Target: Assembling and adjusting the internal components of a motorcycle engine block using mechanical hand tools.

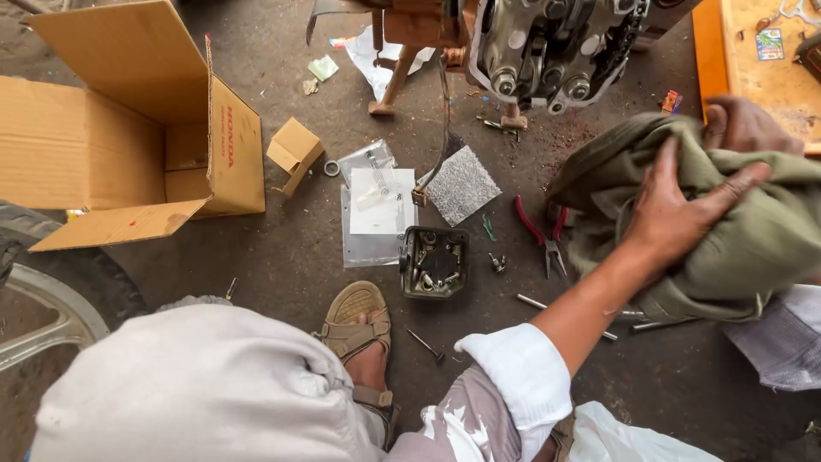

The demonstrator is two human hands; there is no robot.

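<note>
Head view: seated on the workshop floor (282, 257), both hands buried in a bunched olive cloth (753, 248). Left hand (676, 214) pressed flat on top, fingers (663, 167) spread and gripping the folds. Right hand (746, 124) clenched on the far edge, mostly hidden beneath the fabric. Judged to be mid-wipe, rubbing the hands clean in the cloth.

Just below and left of the left fingers, red-handled pliers (539, 231) and loose bolts. Further left, a small metal tray (434, 261) of fasteners beside a sandalled foot (359, 329). Above the fingers, a stripped engine (556, 43) on wooden props. Well to the left, an open cardboard box (128, 128). Picking up any tool calls for first freeing a hand from the cloth.
</note>
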